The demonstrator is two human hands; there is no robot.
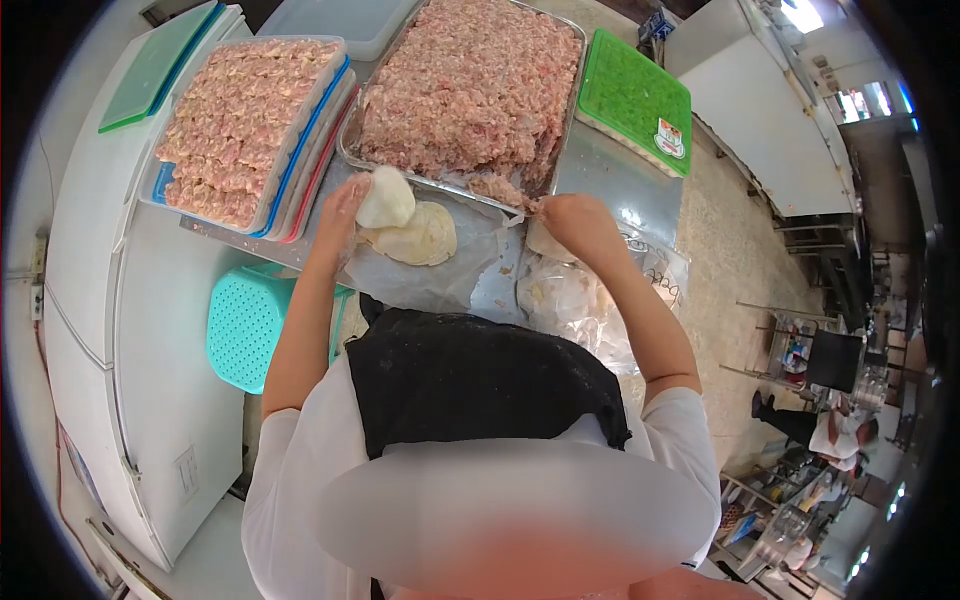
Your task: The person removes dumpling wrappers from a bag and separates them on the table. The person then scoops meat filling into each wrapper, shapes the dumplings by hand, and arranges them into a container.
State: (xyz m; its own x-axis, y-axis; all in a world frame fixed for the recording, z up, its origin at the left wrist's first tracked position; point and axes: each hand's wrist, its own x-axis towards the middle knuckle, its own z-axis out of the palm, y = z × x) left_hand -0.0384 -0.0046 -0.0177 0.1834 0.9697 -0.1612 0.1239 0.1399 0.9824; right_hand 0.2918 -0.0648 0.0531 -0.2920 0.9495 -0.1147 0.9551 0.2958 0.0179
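Note:
My left hand (346, 205) holds a thin, pale round wrapper (386, 200) by its edge, above a pile of similar wrappers (425, 236) on a sheet of clear plastic (400, 282). At the near right corner of a large metal tray (350, 140) heaped with minced meat (465, 85), my right hand (575, 222) is closed, its fingertips at a small lump of the meat (500, 190). How much meat it grips is hard to see. Clear plastic bags (585, 310) with pale contents lie below my right hand.
At the left stand stacked containers, the top one filled with rows of meat pieces (240, 125). A green-lidded box (640, 100) sits at the right. A turquoise stool (245, 330) is below the table. Another person (840, 435) is far off at the right.

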